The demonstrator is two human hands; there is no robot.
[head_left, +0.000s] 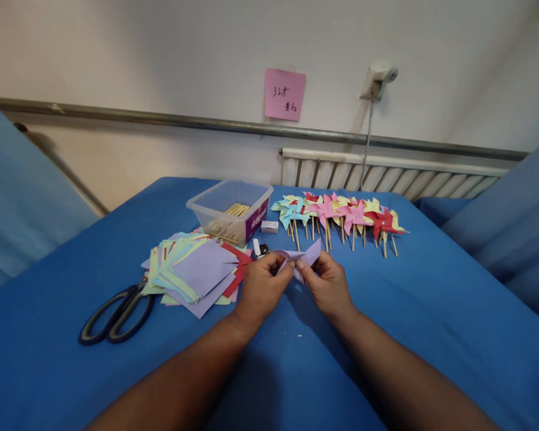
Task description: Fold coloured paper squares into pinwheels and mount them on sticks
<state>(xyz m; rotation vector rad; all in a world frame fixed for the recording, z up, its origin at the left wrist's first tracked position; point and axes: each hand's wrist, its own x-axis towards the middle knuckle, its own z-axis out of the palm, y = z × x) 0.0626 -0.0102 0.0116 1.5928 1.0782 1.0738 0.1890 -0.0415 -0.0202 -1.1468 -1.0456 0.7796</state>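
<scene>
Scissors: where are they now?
In the head view, the scissors lie on the cloth, left of the left hand, partly hidden by the paper pile.

folded purple sheet (313,254): matt paper | box (227,193): clear smooth plastic | sticks (238,209): bare wood, looks like | rail (197,122): dullish metal tbh

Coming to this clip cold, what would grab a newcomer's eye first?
Probably the cluster of colourful paper pinwheels on sticks, at the back right of the blue table cover. Next, front and centre, the left hand and right hand pinch a piece of purple paper between them. To the left lies a loose pile of coloured paper, with large dark-handled scissors at its near left edge.
</scene>
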